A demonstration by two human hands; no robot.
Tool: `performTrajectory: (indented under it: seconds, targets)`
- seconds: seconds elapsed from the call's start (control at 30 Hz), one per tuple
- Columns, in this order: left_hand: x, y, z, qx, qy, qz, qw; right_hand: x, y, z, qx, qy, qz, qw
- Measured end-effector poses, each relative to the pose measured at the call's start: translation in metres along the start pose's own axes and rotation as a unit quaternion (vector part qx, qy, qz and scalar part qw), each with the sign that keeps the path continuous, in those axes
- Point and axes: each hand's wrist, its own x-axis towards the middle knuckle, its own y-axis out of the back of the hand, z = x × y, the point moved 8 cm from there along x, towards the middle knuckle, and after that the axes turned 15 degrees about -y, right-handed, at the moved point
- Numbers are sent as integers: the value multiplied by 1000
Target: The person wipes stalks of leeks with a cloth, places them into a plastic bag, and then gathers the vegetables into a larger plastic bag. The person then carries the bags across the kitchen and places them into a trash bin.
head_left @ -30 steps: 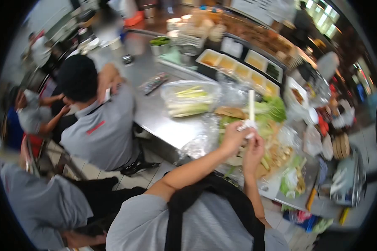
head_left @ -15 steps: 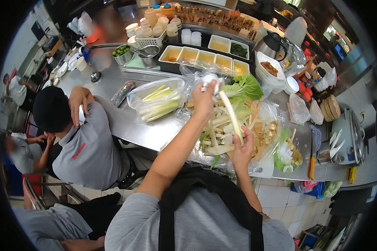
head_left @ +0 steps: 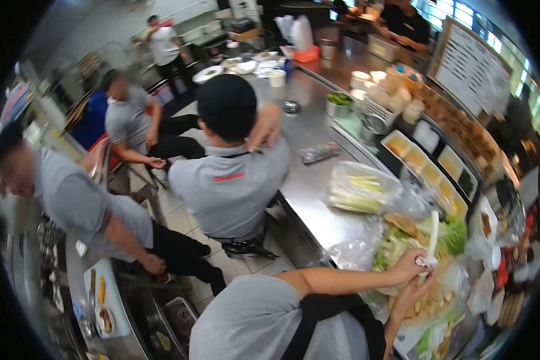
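A long pale green stalk (head_left: 434, 231) stands up from between my two hands. My left hand (head_left: 407, 264) is closed round a crumpled white cloth or tissue (head_left: 426, 261) pressed against the stalk. Just below, my right hand (head_left: 411, 295) has its fingers wrapped on the stalk's lower end. Beneath and around the hands lie leafy green trimmings (head_left: 453, 235) and cut pieces on clear plastic. A clear bag of pale green stalks (head_left: 361, 191) lies on the steel counter, away from both hands.
A seated co-worker (head_left: 225, 174) is beside the counter (head_left: 309, 180); another person (head_left: 102, 198) stands at the left. Sauce trays (head_left: 423, 165) line the back. A cutting board (head_left: 106, 300) with an orange-handled knife lies at lower left.
The view has swung left, bringing more people into sight. My right hand has come up close to my left hand, and the stalk's free end now points up.
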Motion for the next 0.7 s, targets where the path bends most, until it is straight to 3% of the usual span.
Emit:
performTrajectory:
  seconds: [0.03,0.1,0.37,0.43,0.53,0.57,0.6,0.63,0.67,0.7]
  targets:
    - [4,11,10,13,-7,13,1000,-2,-5,-15,8,8,-16,1000]
    - [3,13,8,-116,95,51,987,-8,-8,-38,70,28,-62,995]
    - [6,37,-1,-137,86,152,975,-11,-14,-33,20,38,-64,997]
    - [12,65,-8,-96,95,233,963,-11,-10,-30,21,31,-58,998]
    - [26,88,8,-107,5,270,957,-13,3,-34,-27,55,11,998]
    - [27,91,16,-131,-37,277,951,-10,4,-26,47,-12,-9,999]
    - [29,90,14,-6,-104,235,966,-8,3,-17,119,-78,-28,989]
    - [18,83,-2,-5,-103,235,966,-3,2,-6,120,-79,-28,989]
    - [14,64,-7,33,-68,149,986,7,-18,24,334,-165,-144,917]
    - [12,46,3,71,-32,61,995,6,-36,32,524,-240,-248,778]
